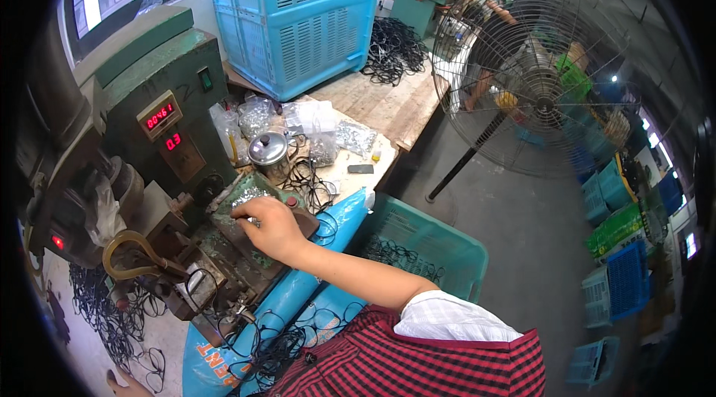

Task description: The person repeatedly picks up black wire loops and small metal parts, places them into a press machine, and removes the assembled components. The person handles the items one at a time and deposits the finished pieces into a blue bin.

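My right hand (272, 227) reaches left over a green metal tray (257, 187) on the machine. Its fingers curl down onto a heap of small shiny metal pieces (245, 197), and the fingertips are hidden. A sliver of my left hand (121, 383) shows at the bottom left edge, beside black wire loops (112, 319) lying on the floor. What the left hand holds is cut off. The green press machine (160, 110) with red number displays stands just left of the tray. A brass-coloured hook (130, 251) and clamp parts sit at its front.
A small steel pot (268, 152) and clear bags of parts (317, 125) lie behind the tray. A tall blue plastic crate (298, 17) stands on the wooden bench. A teal basket (440, 244) holds black loops. A standing fan (541, 76) is on the right, with stacked crates (619, 240) beyond.
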A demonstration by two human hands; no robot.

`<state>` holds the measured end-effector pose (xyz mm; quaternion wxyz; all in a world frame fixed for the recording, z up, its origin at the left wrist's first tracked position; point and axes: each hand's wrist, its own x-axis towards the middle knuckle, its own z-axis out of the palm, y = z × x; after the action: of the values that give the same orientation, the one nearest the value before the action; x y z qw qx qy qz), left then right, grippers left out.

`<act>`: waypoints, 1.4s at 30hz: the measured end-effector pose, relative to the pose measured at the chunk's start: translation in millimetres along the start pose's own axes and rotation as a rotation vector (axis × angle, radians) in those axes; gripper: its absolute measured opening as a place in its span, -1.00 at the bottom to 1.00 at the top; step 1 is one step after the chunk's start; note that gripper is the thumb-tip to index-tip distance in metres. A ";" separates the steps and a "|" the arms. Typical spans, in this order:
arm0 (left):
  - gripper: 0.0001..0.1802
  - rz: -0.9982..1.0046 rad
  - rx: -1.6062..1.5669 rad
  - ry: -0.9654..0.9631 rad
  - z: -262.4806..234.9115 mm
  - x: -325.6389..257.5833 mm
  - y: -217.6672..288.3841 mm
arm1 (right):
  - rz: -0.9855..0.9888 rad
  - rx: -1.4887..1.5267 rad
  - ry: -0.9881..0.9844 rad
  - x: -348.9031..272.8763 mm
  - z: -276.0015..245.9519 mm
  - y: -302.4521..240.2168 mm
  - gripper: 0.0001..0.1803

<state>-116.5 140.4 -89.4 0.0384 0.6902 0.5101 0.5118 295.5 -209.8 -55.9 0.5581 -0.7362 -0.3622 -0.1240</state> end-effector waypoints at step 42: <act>-0.78 0.853 -0.958 -0.553 -33.9 -69.0 269.0 | -0.063 -0.566 -0.192 -9.4 -26.4 -19.8 -0.69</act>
<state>40.2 -55.0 35.4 0.2630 0.8422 -0.1158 0.4562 281.5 -235.3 -37.9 0.2898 -0.8591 -0.3872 -0.1673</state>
